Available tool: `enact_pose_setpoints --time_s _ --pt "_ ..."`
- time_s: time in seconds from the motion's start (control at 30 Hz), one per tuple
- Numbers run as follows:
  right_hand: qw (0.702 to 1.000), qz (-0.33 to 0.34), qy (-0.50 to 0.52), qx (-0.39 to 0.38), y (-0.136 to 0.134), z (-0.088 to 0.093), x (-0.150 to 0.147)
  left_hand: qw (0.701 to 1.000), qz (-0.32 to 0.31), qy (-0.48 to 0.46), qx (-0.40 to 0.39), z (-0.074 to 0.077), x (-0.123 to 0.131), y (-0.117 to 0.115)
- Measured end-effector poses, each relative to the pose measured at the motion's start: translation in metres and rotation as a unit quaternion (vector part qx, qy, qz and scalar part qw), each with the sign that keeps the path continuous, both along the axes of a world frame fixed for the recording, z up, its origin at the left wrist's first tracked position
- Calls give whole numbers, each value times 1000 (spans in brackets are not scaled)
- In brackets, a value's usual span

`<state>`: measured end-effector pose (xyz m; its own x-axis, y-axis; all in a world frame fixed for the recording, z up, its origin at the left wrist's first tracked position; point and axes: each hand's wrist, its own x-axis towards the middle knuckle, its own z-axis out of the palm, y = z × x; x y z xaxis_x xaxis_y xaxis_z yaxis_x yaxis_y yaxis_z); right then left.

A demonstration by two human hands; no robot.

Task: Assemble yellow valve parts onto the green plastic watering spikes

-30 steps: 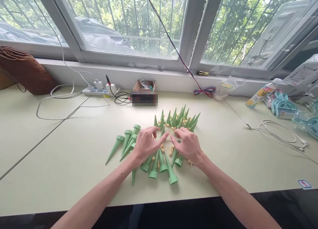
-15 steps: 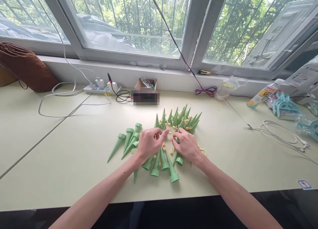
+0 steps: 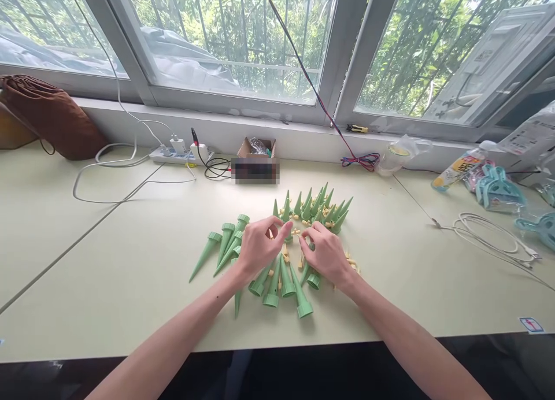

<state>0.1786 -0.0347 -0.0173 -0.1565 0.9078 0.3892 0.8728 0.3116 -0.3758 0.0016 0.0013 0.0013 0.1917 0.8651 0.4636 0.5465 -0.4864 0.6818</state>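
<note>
My left hand [image 3: 262,245] is closed, thumb against fingers, around a green plastic watering spike [image 3: 289,236] that is mostly hidden. My right hand [image 3: 326,251] pinches at a small yellow valve [image 3: 296,232] by the spike's side; the fingertips partly cover the contact. Below and between the hands lie several loose green spikes [image 3: 286,281], wide caps toward me. More spikes [image 3: 225,241] lie left of my left hand. Behind the hands, a cluster of spikes [image 3: 318,203] stands points up, with yellow valves among them. Loose yellow pieces [image 3: 352,262] lie beside my right hand.
At the back stand a power strip [image 3: 173,154] with cables and a small cardboard box [image 3: 256,148]. A brown bag [image 3: 52,119] lies far left. To the right are a bottle [image 3: 459,167], blue plastic clips [image 3: 498,189] and a white cable [image 3: 489,232].
The view has shifted slightly. My right fingertips have moved a little relative to the yellow valve, which shows more clearly between the hands. Both hands stay in nearly the same place.
</note>
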Motion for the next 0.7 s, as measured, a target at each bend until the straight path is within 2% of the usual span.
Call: enact_pose_setpoints --time_s 0.2,0.33,0.5,0.7 --pt "988 43 144 29 -1 3 -3 1000 -10 9 -21 -2 -1 0" --pt "978 53 198 45 -1 0 -5 999 -8 -20 -49 -5 -1 1" --pt "953 88 289 11 -1 -7 -7 997 -23 -19 -64 -1 -1 -2" --pt "943 92 319 39 0 -9 -8 994 -57 -17 -87 2 -2 -2"
